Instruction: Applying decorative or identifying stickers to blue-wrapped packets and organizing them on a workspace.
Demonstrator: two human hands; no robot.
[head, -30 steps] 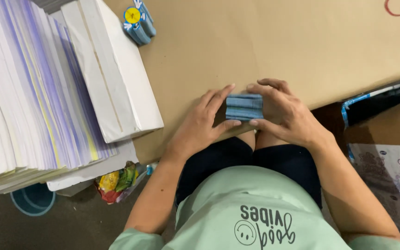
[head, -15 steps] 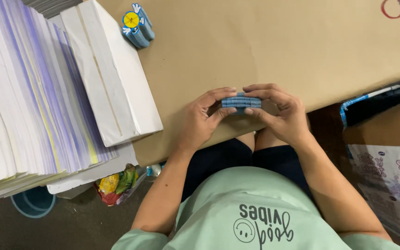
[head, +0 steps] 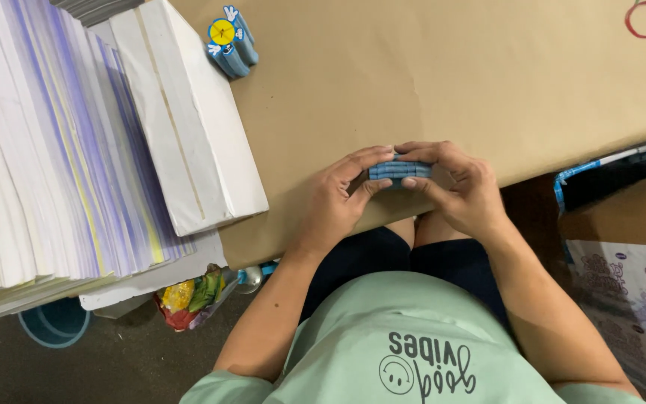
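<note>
Table (head: 487, 75) covered in brown paper. Left hand (head: 338, 198) and right hand (head: 461, 187) pinch blue stack (head: 399, 170) at near edge. White paper bundles (head: 188, 120) far left.

White paper stacks (head: 76, 150), perhaps scissors (head: 644, 19)

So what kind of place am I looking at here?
Probably a packing or craft workbench: a table covered in brown paper, tall stacks of white sheets beside it, and both hands gripping a small stack of blue pieces.
</note>
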